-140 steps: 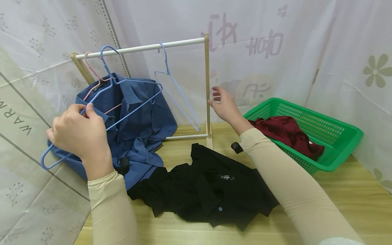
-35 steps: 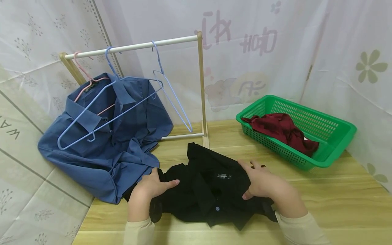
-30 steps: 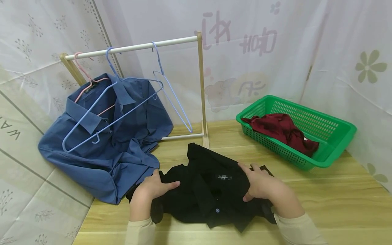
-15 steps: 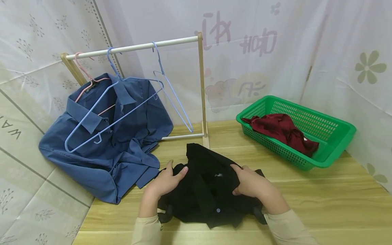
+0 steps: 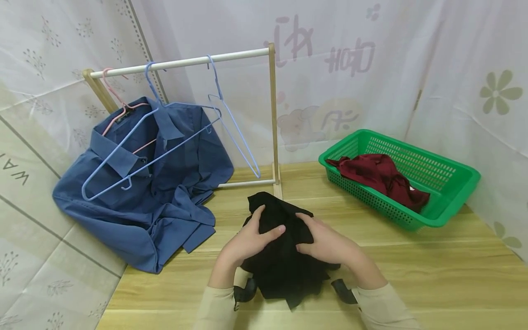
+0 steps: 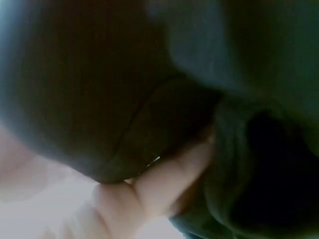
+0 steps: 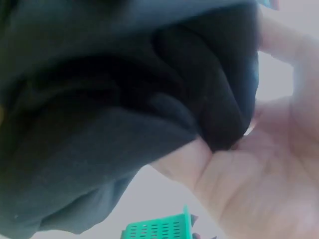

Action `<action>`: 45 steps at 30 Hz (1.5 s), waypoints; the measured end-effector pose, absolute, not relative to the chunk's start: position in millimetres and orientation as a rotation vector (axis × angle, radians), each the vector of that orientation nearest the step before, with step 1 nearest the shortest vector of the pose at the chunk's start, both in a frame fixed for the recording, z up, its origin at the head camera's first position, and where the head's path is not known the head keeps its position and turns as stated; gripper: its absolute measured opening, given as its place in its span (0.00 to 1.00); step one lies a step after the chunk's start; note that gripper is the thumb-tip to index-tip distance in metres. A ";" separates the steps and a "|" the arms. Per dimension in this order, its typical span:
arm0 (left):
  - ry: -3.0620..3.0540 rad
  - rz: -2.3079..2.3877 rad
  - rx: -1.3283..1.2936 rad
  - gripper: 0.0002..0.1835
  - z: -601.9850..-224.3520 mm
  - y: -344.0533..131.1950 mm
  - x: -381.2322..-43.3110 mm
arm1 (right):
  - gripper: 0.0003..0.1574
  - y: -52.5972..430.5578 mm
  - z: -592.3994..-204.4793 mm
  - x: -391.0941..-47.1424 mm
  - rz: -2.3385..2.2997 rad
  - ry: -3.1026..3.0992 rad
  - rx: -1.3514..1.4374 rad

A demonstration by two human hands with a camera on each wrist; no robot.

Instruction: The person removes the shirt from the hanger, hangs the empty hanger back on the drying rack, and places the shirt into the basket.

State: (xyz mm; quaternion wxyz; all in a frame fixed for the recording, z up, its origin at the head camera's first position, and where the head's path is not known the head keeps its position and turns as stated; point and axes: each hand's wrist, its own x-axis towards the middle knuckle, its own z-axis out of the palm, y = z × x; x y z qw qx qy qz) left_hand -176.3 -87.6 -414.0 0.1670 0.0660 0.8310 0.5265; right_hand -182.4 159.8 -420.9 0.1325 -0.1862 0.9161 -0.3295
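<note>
A black collared shirt (image 5: 284, 256) is bunched into a narrow heap at the front middle of the wooden table. My left hand (image 5: 249, 238) grips its left side, thumb on top of the cloth. From the right, my right hand (image 5: 323, 240) holds the opposite side, the two thumbs pointing toward each other. Dark folds fill the left wrist view, where a finger (image 6: 169, 184) goes in under the shirt. In the right wrist view, the fingers and thumb curl around a gathered fold of the black shirt (image 7: 199, 84).
A rack with a white rail (image 5: 181, 64) stands at the back left. On it hang a blue shirt (image 5: 136, 220) on a pink hanger (image 5: 113, 89) and two bare blue hangers (image 5: 119, 144). A green basket (image 5: 458, 201) with a dark red garment (image 5: 383, 176) sits at right.
Earlier my left hand held a blue hanger at the rail; it now hangs there free. Both hands have come down onto the black shirt and drawn its sides inward into a heap.
</note>
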 end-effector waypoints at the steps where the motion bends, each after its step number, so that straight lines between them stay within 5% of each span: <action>1: 2.344 1.538 0.194 0.55 -413.4 -86.6 -176.4 | 0.55 160.9 -418.6 -181.5 -0.985 2.650 -0.575; 8: 2.290 1.631 0.314 0.50 -406.6 -85.7 -175.4 | 0.67 159.2 -405.3 -177.2 -0.944 2.667 -0.631; 17: 2.795 0.570 0.530 0.62 -401.4 -79.9 -176.9 | 0.76 152.0 -416.9 -177.8 -0.635 2.773 -0.478; 23: 2.889 0.263 0.243 0.81 -405.2 -81.8 -189.6 | 0.85 157.6 -420.1 -180.3 -0.560 2.742 -0.295; 28: 2.810 0.278 0.064 0.84 -417.6 -84.9 -197.3 | 0.94 165.3 -426.2 -182.1 -0.504 2.680 -0.136; 45: 2.780 -0.025 0.414 0.83 -440.8 -56.8 -222.4 | 0.95 161.2 -446.2 -199.5 -0.484 2.677 -0.263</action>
